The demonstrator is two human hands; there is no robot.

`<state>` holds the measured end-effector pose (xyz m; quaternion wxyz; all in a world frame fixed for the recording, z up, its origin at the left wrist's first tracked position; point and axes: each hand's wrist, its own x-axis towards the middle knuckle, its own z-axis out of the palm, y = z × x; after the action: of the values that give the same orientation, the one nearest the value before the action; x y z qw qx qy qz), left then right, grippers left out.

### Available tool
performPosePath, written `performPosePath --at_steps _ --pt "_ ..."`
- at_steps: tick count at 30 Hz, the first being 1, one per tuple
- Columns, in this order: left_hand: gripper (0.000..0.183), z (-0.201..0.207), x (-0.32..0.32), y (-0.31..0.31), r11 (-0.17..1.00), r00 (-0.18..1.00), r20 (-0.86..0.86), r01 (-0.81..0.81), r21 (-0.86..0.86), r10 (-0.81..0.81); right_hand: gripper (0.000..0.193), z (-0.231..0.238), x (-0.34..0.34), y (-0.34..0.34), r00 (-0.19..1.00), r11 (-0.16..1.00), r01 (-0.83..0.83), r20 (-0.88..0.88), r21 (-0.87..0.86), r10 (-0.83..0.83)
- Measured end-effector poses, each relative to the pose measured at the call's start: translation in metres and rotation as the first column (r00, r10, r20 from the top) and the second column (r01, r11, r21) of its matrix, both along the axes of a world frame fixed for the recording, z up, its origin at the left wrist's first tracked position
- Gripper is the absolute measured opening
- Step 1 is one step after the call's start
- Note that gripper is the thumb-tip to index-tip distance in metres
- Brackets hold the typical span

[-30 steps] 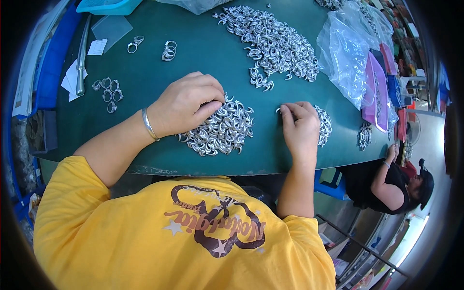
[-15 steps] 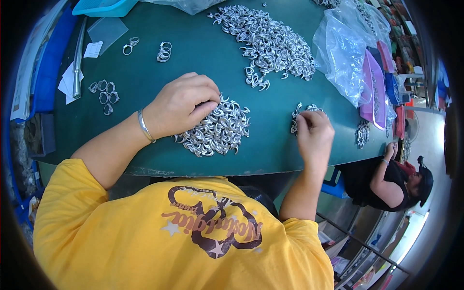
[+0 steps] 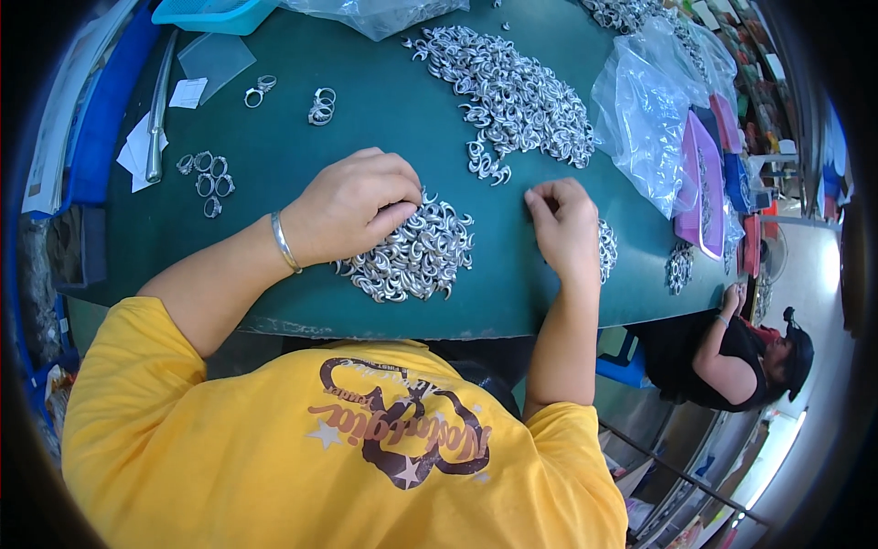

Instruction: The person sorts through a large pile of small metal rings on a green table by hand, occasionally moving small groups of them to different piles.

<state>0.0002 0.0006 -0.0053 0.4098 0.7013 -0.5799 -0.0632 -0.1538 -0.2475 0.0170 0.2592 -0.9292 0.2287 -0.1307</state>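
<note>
A heap of small silver crescent-shaped metal pieces (image 3: 422, 252) lies on the green table in front of me. My left hand (image 3: 358, 206) rests at its upper left edge, thumb and fingers curled together over the pieces; whatever is between them is hidden. Farther right, my right hand (image 3: 567, 229) hovers above the table with its fingers bent and thumb close to the forefinger, and no piece shows at the tips. Partly behind that wrist sits a smaller pile of the same pieces (image 3: 606, 251).
A large heap of similar pieces (image 3: 521, 96) spreads across the far side. Several silver rings (image 3: 206, 183) lie at left near a metal rod (image 3: 157, 119). Clear plastic bags (image 3: 640, 119) and a pink tray (image 3: 700, 192) stand at right, where another person (image 3: 732, 357) sits.
My right hand has moved left, away from the small pile, uncovering its right part. The left hand stays at the heap's edge. The whole view has shifted slightly.
</note>
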Motion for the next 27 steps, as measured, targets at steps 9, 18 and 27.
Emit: performPosePath --at_steps 9,18,27 --pt "0.007 0.002 -0.001 0.001 1.000 1.000 0.005 -0.001 -0.003 0.001 0.007 0.002 -0.009 0.003 0.994 0.995 0.027 0.107 -0.096 -0.016" --pt "0.006 0.002 0.000 0.001 1.000 1.000 0.005 -0.003 0.014 0.003 0.008 -0.003 -0.017 0.016 0.990 0.998 -0.034 0.136 -0.060 0.042" --pt "0.006 0.003 0.000 -0.001 1.000 1.000 0.000 0.008 -0.003 -0.008 0.027 0.013 -0.022 0.002 0.987 0.976 -0.019 0.153 -0.217 0.053"
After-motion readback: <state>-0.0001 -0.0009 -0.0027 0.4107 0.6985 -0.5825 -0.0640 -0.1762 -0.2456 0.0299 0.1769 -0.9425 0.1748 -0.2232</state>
